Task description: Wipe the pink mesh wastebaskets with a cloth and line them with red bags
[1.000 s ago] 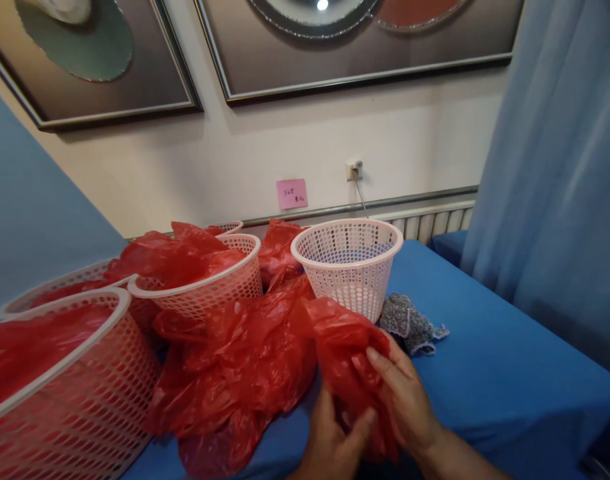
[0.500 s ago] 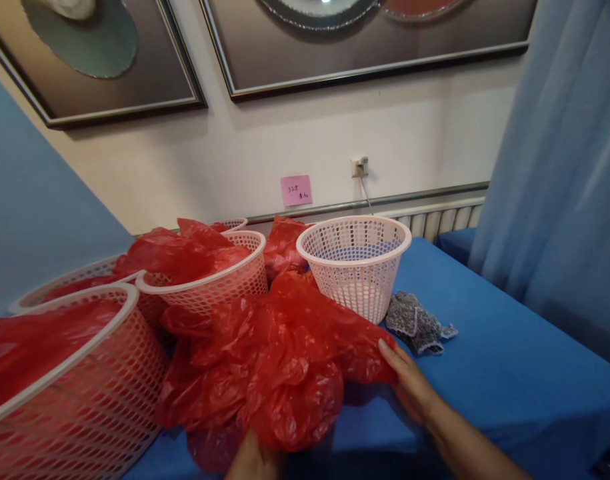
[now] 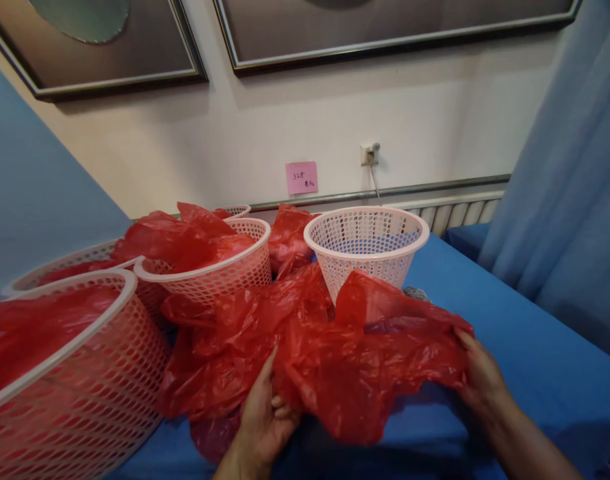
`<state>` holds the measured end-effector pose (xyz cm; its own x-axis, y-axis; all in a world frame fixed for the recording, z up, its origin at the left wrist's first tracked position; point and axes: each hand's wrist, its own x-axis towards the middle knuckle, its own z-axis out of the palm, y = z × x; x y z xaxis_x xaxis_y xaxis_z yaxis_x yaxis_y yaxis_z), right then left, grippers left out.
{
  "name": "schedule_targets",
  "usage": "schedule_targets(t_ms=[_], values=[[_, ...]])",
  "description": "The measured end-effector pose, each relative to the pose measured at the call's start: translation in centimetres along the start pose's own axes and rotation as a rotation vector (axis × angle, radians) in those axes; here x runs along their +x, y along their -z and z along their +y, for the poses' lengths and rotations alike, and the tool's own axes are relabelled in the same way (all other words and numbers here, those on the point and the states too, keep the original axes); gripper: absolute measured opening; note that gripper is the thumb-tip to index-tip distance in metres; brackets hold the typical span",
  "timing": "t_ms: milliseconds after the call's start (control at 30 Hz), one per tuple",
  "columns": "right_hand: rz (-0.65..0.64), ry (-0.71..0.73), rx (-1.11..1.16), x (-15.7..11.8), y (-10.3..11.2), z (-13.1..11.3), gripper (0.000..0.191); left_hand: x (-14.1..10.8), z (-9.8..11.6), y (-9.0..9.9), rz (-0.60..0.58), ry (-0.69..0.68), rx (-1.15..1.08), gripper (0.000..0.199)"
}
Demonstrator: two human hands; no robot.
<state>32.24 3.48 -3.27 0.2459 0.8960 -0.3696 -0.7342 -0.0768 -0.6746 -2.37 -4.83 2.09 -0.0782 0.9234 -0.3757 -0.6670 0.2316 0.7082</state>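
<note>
Between my two hands a thin red plastic bag [image 3: 365, 373] is stretched out sideways over the blue-covered table. My left hand [image 3: 267, 417] is closed on the bag's left end, fingers curled. At the right end, my right hand [image 3: 479, 373] pinches the bag's edge. A crumpled heap of more red plastic bags [image 3: 219, 360] lies left of and behind my left hand. Just beyond the held bag stands a white perforated basket [image 3: 365, 257], upright, with no red plastic seen in it. A grey cloth [image 3: 415, 293] is mostly hidden behind the bag.
Several baskets holding red plastic crowd the left side, among them a large near basket [image 3: 79, 373] and a middle basket [image 3: 235, 267]. Blue tablecloth [image 3: 525, 333] extends to the right, towards a blue curtain [image 3: 559, 180]. A pink note [image 3: 301, 178] is on the wall.
The red bag has been drawn out to the right and spread wider. My right hand has moved right, and my left hand has come up into clearer view. The bag now covers most of the grey cloth.
</note>
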Motion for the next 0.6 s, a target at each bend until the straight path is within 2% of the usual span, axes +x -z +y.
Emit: schedule_targets(t_ms=[100,233,300,400,600], values=[[0.03,-0.013,-0.013,0.7,1.6,0.7,0.019,-1.2,-0.4,-1.3,-0.066,0.026,0.045,0.034],[0.029,0.048,-0.042,0.7,2.1,2.1,0.023,-2.1,-2.4,-3.5,-0.186,-0.118,0.183,0.053],[0.016,0.058,-0.044,0.6,2.0,2.4,0.024,-2.0,-3.3,-4.3,-0.143,-0.2,0.276,0.054],[0.032,0.044,-0.022,0.6,2.0,2.2,0.022,-1.8,-3.7,-4.9,-0.022,-0.26,0.318,0.043],[0.041,-0.06,0.11,1.0,1.9,1.2,0.016,-1.5,-1.2,-4.9,0.087,-0.317,0.162,0.039]])
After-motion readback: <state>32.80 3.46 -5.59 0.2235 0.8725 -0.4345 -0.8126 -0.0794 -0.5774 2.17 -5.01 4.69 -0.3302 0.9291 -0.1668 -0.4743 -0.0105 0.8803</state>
